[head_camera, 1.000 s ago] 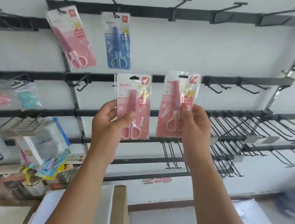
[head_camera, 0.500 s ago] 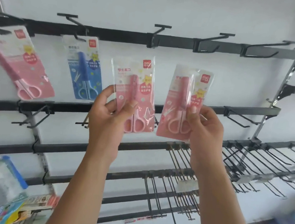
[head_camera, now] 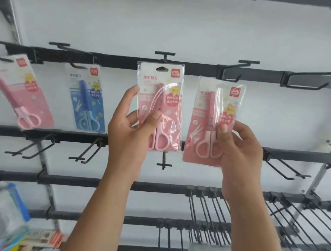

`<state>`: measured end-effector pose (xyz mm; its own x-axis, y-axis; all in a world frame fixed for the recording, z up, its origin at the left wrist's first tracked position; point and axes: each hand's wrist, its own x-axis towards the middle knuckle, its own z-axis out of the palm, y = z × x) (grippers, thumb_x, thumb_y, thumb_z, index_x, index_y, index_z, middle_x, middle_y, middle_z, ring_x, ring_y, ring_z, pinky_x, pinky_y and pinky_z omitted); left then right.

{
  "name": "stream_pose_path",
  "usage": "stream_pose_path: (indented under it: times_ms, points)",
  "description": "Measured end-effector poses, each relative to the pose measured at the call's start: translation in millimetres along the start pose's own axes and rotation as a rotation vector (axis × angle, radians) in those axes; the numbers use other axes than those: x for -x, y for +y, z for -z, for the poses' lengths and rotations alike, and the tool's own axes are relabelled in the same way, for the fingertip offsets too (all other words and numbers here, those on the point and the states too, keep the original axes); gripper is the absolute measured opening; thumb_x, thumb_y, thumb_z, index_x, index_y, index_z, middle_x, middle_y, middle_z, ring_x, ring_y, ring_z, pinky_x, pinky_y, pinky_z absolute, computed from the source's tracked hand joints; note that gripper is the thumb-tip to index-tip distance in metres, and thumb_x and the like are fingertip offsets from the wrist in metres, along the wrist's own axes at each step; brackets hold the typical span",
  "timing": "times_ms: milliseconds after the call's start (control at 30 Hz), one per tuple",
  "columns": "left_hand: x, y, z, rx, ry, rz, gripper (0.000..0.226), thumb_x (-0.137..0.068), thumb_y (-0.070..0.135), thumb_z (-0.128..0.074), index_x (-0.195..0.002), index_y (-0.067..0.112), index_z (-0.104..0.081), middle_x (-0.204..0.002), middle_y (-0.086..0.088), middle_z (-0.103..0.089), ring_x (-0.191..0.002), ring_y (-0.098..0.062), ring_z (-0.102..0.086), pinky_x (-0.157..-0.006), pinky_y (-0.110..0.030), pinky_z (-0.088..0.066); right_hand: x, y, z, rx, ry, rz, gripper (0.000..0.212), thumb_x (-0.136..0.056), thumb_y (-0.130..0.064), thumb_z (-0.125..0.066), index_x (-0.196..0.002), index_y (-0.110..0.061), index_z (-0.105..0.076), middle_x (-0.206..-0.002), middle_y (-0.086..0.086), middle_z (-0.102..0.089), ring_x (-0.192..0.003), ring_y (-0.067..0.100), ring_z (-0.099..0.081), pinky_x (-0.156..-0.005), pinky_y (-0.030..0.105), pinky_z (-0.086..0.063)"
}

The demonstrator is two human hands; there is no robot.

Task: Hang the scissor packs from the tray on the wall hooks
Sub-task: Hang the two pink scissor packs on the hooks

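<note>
Two flat pink scissor packs of card and clear film are up at the rail; my left hand (head_camera: 127,124) pinches the left pack (head_camera: 159,103) by its lower half, its hang slot just under the black T-ended wall hook (head_camera: 165,54); my right hand (head_camera: 239,147) pinches the right pack (head_camera: 213,120) low too. I judge them light, slippery and bendy; gripping nearer the slot would steady threading.

Both hands (head_camera: 130,129) bare, forearms sleeveless (no rings, no watch).
</note>
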<state>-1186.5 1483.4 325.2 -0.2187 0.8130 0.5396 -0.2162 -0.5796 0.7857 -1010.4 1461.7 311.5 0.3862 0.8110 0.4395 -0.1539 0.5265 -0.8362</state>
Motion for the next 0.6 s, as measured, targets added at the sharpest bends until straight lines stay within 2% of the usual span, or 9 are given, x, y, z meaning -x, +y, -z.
stream_pose_path:
  times_ms: [67,133,233,300,367,467,533,600]
  points:
    - [-2,3,-7,-0.026,0.016,-0.023,0.056,-0.091,0.010,-0.071,-0.126,0.051,-0.054,-0.094,0.018,-0.078,-0.096,-0.004,-0.074,-0.074,-0.017,-0.055,-6,-1,4,-0.010,-0.020,-0.001,0.012,-0.098,-0.025,-0.064,-0.104,-0.014,-0.068,-0.076,0.005,-0.076,-0.067,0.023,-0.069,-0.055,0.028,-0.057]
    - [-5,5,-12,-0.077,0.068,-0.046,0.055,-0.092,0.011,-0.070,-0.115,0.057,-0.053,-0.096,0.020,-0.078,-0.100,-0.003,-0.073,-0.081,-0.021,-0.056,-15,-3,7,-0.028,-0.071,-0.019,0.012,-0.098,-0.024,-0.064,-0.104,-0.014,-0.068,-0.074,0.003,-0.076,-0.064,0.018,-0.071,-0.053,0.024,-0.055]
    - [-8,3,-12,-0.098,0.072,-0.046,0.056,-0.091,0.013,-0.072,-0.117,0.059,-0.053,-0.109,0.010,-0.077,-0.114,-0.009,-0.069,-0.097,-0.031,-0.054,-17,2,8,-0.020,-0.079,-0.010,0.011,-0.098,-0.024,-0.064,-0.102,-0.015,-0.068,-0.067,-0.001,-0.074,-0.058,0.015,-0.068,-0.052,0.024,-0.054]
    - [-8,0,-13,-0.087,0.072,-0.034,0.057,-0.091,0.013,-0.071,-0.123,0.056,-0.052,-0.115,0.006,-0.076,-0.117,-0.012,-0.067,-0.099,-0.032,-0.053,-16,3,11,-0.026,-0.073,-0.009,0.011,-0.097,-0.024,-0.065,-0.102,-0.014,-0.068,-0.067,-0.001,-0.074,-0.060,0.016,-0.069,-0.052,0.025,-0.055]
    - [-8,-1,-14,-0.097,0.059,-0.030,0.053,-0.092,0.012,-0.069,-0.125,0.051,-0.055,-0.118,0.006,-0.075,-0.117,-0.011,-0.067,-0.096,-0.029,-0.054,-16,4,13,-0.022,-0.072,-0.012,0.011,-0.097,-0.025,-0.065,-0.102,-0.016,-0.069,-0.074,0.004,-0.076,-0.067,0.022,-0.071,-0.056,0.032,-0.060]
    - [-9,-4,-16,-0.088,0.044,-0.006,0.049,-0.094,0.008,-0.066,-0.109,0.054,-0.059,-0.103,0.012,-0.079,-0.098,-0.005,-0.073,-0.078,-0.019,-0.055,-17,5,14,-0.009,-0.074,-0.008,0.010,-0.097,-0.025,-0.066,-0.100,-0.018,-0.070,-0.080,0.008,-0.076,-0.073,0.030,-0.069,-0.066,0.046,-0.062]
    - [-9,-6,-16,-0.079,0.068,0.016,0.050,-0.094,0.006,-0.065,-0.103,0.055,-0.058,-0.095,0.016,-0.079,-0.087,-0.001,-0.074,-0.069,-0.014,-0.054,-19,6,14,-0.004,-0.069,-0.004,0.010,-0.097,-0.025,-0.066,-0.101,-0.017,-0.070,-0.078,0.006,-0.076,-0.073,0.029,-0.070,-0.067,0.048,-0.062]
    - [-11,-7,-16,-0.103,0.080,0.022,0.051,-0.094,0.007,-0.066,-0.102,0.056,-0.057,-0.092,0.018,-0.078,-0.085,0.000,-0.074,-0.068,-0.014,-0.053,-20,6,15,-0.010,-0.061,-0.001,0.010,-0.097,-0.024,-0.065,-0.101,-0.016,-0.070,-0.075,0.002,-0.076,-0.070,0.024,-0.072,-0.064,0.043,-0.063]
